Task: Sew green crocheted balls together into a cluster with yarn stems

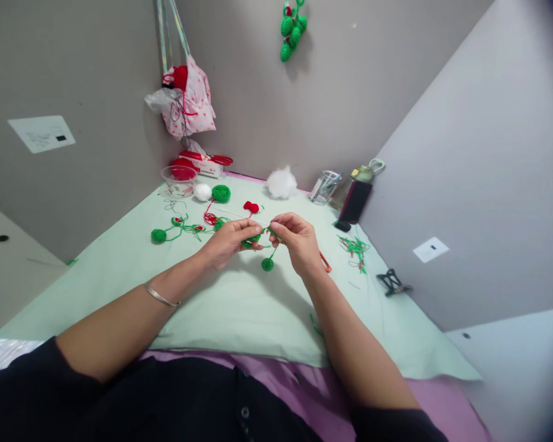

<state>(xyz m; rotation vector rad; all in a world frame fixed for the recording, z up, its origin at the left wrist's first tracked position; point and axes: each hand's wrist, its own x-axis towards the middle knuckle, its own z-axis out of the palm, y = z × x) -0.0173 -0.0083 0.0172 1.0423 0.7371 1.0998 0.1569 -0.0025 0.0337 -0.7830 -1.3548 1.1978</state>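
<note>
Working over pale-green bench (239,319), w/ L grip (233,239) and R grip (298,238) close together, pinched thumb-to-finger, approx. mid-bench. Showing white fluff clump (281,183) at back, green yarn ball (220,194) back-L. Holding green crochet pc (249,244) in L, w/ sm. green disc (268,264) just below betw. both, and pinching tiny green bit (271,229) in R.

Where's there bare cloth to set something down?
Between left forearm and right forearm, nearer than the green disc, bar one green strand; also right of the right forearm, nearer than the black clip. Crowded: beyond the left hand, with yarn balls and a red tangle.
</note>
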